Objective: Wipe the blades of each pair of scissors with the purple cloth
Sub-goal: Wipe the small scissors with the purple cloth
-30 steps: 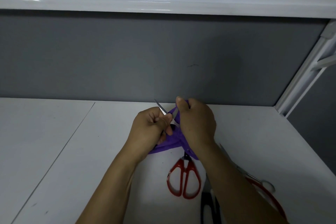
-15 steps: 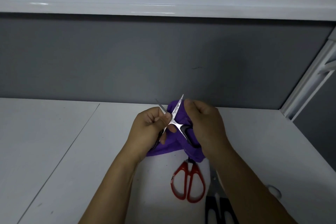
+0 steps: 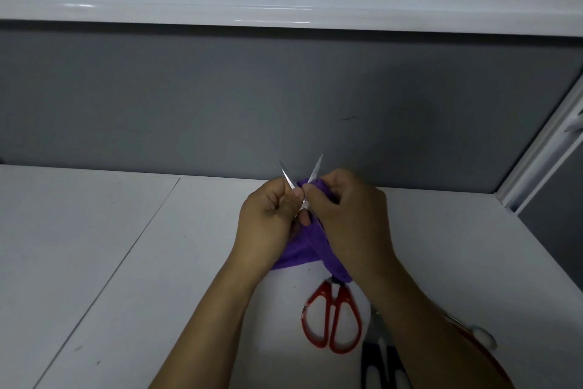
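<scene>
head view: my right hand (image 3: 350,218) again pinches the purple cloth (image 3: 299,254) low on the scissors (image 3: 316,168) my left hand (image 3: 268,218) grips, probably restarting the wipe.

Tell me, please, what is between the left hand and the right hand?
In the head view, the small scissors, blades apart, and the purple cloth lie between the left hand and right hand.

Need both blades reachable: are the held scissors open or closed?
Open. The held scissors spread two blade tips in a V above the left hand and the right hand, which pinches the purple cloth.
</scene>
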